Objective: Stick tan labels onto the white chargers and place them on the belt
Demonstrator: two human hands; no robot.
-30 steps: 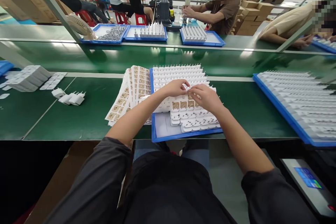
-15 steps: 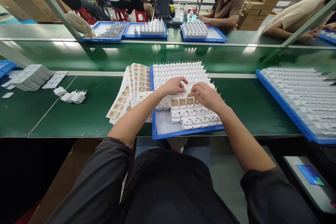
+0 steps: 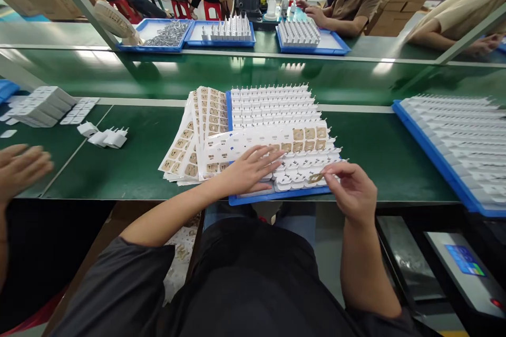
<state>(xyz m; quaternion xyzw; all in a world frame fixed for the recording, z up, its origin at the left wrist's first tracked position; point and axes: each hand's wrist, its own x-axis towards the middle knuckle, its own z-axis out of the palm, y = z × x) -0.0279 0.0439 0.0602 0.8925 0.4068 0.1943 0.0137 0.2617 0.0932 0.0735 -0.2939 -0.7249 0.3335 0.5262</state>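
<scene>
Brown sticker [image 3: 315,178] is now hanging clear of the sheet [image 3: 272,134], over the plugs [image 3: 294,175] near the front right corner of the tray [image 3: 245,200]. The right hand [image 3: 351,191] is clamping its end between fingers. The hands are no longer meeting at the sheet; the left hand [image 3: 247,171] is lying over its front edge, fingers apart. Peeling is apparently giving way to placing; sticker-to-plug contact is unclear.

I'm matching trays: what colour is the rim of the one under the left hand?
The tray rim is blue, seen best in the head view.
</scene>
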